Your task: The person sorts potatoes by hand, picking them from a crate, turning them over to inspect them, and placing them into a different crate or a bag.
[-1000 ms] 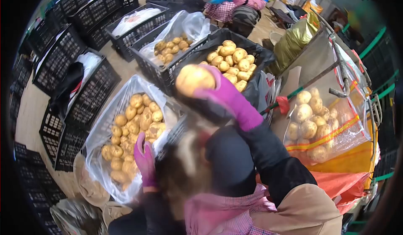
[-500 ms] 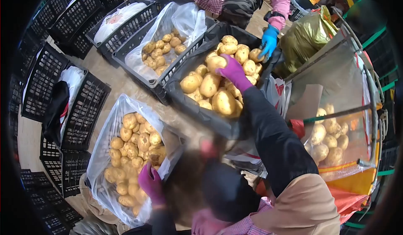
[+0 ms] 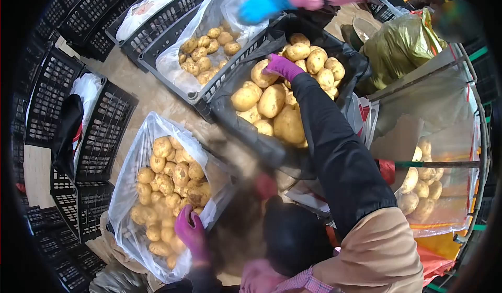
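Observation:
My right hand [image 3: 284, 67], in a purple glove, reaches into a crate lined with black plastic [image 3: 222, 102] and grips a large potato [image 3: 260, 75] at its right side. More potatoes [image 3: 287, 125] lie heaped around it. My left hand [image 3: 191, 234], also gloved in purple, rests at the right edge of smaller potatoes [image 3: 166, 184] in a crate lined with clear plastic [image 3: 128, 186]. Its thumb and fingers are apart, with nothing visible between them. Just above the fingers lies a darker, dirt-marked potato [image 3: 199, 194].
A co-worker's blue-gloved hand [image 3: 265, 6] is over another lined crate of potatoes [image 3: 201, 57]. Black crates [image 3: 107, 131] stand at left. A clear-sided frame with potatoes [image 3: 422, 188] and a green-gold sack [image 3: 400, 47] stand at right.
The co-worker's blue-gloved hand has moved left from the black-lined crate to above the neighbouring crate. My right hand, at the potato, has shifted slightly. My left hand has hardly moved.

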{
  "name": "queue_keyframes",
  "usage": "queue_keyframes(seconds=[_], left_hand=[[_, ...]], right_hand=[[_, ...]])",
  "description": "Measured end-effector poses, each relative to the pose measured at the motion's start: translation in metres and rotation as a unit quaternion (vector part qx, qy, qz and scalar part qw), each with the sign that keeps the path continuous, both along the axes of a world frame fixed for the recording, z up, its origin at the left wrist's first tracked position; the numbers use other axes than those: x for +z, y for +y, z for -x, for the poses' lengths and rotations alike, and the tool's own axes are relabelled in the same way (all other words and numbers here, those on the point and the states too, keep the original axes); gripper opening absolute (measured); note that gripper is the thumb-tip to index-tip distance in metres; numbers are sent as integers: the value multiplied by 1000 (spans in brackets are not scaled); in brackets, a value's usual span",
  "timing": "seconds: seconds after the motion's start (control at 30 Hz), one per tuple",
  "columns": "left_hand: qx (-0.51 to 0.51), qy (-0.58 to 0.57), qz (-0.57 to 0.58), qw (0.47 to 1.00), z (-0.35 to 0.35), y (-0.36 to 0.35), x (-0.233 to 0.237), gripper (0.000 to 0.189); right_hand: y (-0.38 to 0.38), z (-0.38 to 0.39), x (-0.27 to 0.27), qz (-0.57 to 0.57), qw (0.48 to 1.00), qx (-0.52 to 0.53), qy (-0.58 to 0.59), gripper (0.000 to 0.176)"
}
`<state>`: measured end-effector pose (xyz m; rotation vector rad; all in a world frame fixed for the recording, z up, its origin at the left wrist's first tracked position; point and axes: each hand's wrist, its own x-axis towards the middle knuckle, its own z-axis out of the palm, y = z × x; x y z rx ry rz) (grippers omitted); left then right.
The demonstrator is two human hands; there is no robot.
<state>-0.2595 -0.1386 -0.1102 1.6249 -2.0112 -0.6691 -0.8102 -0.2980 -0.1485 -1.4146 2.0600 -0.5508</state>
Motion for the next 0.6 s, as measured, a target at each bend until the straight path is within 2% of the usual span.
queue_keyframes(seconds=[0.03,0.07,0.13,0.2,0.3,0.33,0.4,0.47,0.57,0.6], left_hand=[[2,0,9,1000,0,1,0,22],[5,0,18,1000,2,2,1,22],[8,3,27,1000,5,0,2,22],[7,2,23,1000,5,0,5,22],[14,11,6,1000,6,0,5,21],[12,8,11,1000,5,-1,4,21],[10,2,20,1000,4,-1,1,21],[14,3,15,1000,5,-1,2,21],[17,14,10,1000,4,-2,1,21],[17,19,7,1000,3,-1,0,21]], right_hand=[[3,3,-15,26,999,-22,18,65],[19,5,-32,132,988,-36,-68,72],[28,18,-31,121,982,-32,-143,76],[25,10,-26,123,991,-37,-29,67],[27,-27,20,31,987,-87,133,58],[23,-21,-4,146,977,-113,105,40],[1,-1,-49,131,945,-76,289,31],[-10,-2,-70,118,884,-69,447,21],[-2,-15,-38,22,888,-76,453,21],[-3,-17,-24,6,911,-105,398,21]])
